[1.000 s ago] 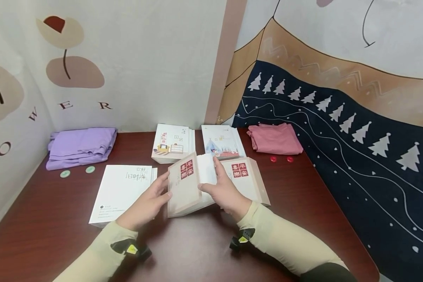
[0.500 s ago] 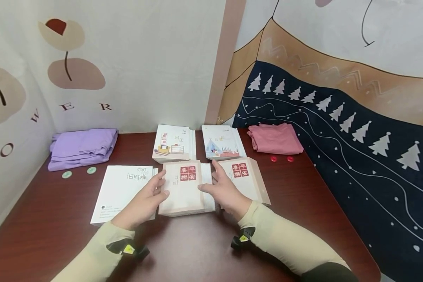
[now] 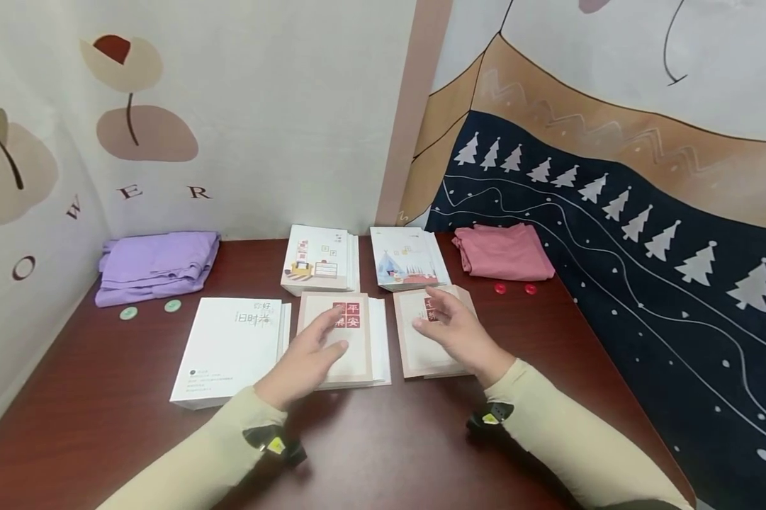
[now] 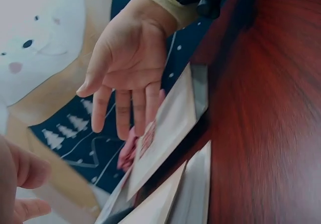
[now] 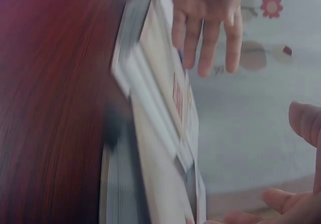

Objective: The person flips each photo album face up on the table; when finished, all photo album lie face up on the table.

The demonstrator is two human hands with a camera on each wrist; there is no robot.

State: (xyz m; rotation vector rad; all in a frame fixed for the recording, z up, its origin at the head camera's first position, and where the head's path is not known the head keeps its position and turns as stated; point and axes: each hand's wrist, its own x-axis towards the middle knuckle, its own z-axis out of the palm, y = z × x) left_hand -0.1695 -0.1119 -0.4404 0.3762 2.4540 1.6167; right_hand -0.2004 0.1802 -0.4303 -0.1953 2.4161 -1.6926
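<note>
My left hand [image 3: 306, 358] is over the beige book [image 3: 351, 361] with red characters in the front middle. Its fingers are relaxed and hold nothing. To the right, a matching beige book [image 3: 414, 354] lies partly hidden under my right hand [image 3: 468, 336], whose fingers are also loose. The left wrist view shows the right hand [image 4: 128, 73] with its fingers stretched out, apart from the book [image 4: 170, 128] beside it. Seen from the right wrist, the left hand [image 5: 208, 23] likewise hangs free, next to the books [image 5: 160, 68].
A white book [image 3: 229, 347] lies at front left. Behind stand two illustrated books, one with a yellow chair [image 3: 319, 255] and one with a blue tent [image 3: 408, 258]. Folded purple cloth [image 3: 156, 265], pink cloth [image 3: 504, 251], green buttons [image 3: 173, 305] and red buttons [image 3: 500, 288] flank them.
The beige book was tilted between both hands, then came down flat on the table beside its match. Both hands have let go; the right hand has moved right over the other beige book.
</note>
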